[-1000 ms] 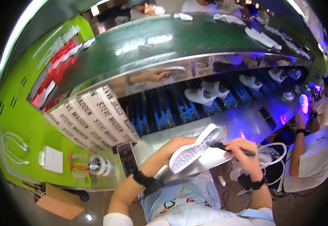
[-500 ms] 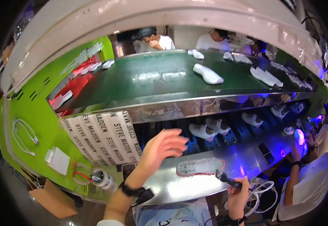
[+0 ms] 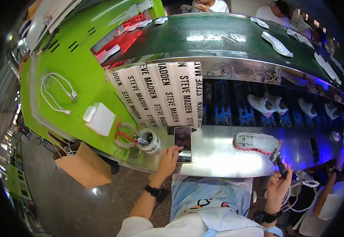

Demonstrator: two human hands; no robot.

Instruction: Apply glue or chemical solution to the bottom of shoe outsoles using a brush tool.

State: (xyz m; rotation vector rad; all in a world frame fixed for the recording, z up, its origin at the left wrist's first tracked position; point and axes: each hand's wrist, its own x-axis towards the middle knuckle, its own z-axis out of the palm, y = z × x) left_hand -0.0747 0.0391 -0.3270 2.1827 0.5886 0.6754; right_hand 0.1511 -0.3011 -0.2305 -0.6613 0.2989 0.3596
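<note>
Steel bench (image 3: 219, 158), left hand (image 3: 167, 160) fingertips on phone (image 3: 183, 144) lying lengthwise away, right hand (image 3: 278, 185) clamped on tool (image 3: 278, 162)

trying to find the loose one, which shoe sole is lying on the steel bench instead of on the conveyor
The red-edged sole just ahead of the right hand; the other white soles ride the green belt.

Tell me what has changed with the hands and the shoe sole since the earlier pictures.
The left hand let go of the shoe sole, which now lies tread up on the steel bench, and moved left to touch the phone. The right hand drew back to the bench edge. It still holds the dark tool; soles still ride the green belt.
</note>
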